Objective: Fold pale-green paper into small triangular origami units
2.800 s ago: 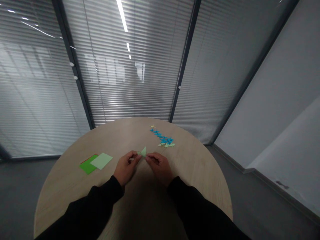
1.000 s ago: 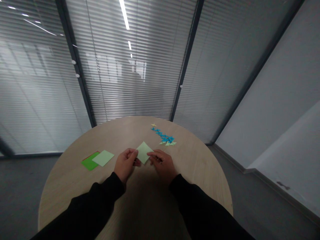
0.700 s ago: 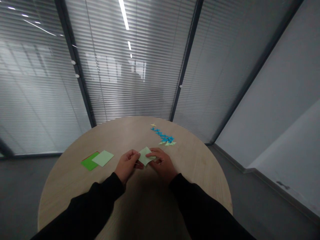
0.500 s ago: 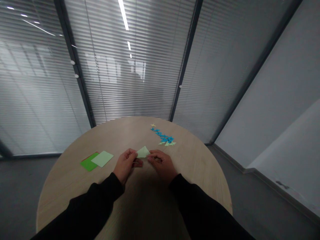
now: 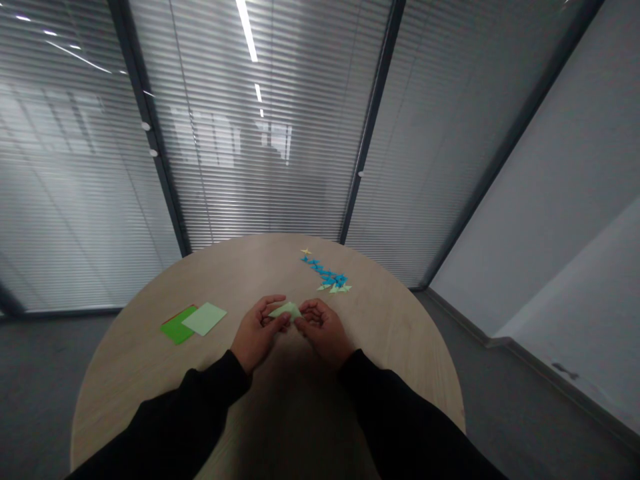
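The left hand (image 5: 257, 335) and right hand (image 5: 324, 333) hide most of the folded paper (image 5: 285, 310), so its creases cannot be made out. The blue pieces (image 5: 325, 276) are too small to read. The pale sheet (image 5: 204, 319) covers much of the green sheet (image 5: 174, 332), and 2 black sleeves (image 5: 170, 427) run off the bottom edge.

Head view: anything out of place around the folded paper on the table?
Only a small pale star-shaped paper piece looks off: it lies alone beyond the trail of blue paper folds, apart from the rest.
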### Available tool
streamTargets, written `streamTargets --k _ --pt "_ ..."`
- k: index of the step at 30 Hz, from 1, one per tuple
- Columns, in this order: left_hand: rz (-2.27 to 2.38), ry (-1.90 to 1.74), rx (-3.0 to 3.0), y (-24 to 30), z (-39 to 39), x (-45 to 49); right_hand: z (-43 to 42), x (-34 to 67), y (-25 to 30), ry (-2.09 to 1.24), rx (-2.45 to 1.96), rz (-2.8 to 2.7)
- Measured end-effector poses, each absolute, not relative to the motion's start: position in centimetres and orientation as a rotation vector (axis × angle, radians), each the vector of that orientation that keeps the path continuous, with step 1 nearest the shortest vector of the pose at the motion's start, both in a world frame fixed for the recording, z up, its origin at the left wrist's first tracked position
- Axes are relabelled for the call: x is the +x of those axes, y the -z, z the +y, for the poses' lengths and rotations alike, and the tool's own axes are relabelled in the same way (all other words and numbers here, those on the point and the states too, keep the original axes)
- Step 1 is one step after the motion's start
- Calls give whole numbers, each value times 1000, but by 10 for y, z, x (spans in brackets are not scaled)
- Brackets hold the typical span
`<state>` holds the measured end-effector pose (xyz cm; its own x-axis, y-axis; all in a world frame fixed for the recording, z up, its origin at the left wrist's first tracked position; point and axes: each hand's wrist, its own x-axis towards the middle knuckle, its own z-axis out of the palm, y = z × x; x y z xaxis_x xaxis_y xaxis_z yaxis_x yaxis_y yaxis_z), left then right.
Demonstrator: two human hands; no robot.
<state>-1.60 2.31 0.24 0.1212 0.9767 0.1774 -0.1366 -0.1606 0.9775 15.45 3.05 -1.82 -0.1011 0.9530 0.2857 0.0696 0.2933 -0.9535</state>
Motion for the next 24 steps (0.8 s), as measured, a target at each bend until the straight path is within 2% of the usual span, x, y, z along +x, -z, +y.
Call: streamTargets --k 13,24 --pt "939 -1228 1357 5 24 -15 31 156 14 -928 -1066 -1438" --pt "1018 -1270 1327 8 25 -16 32 153 17 -1166 -1007 -1268"
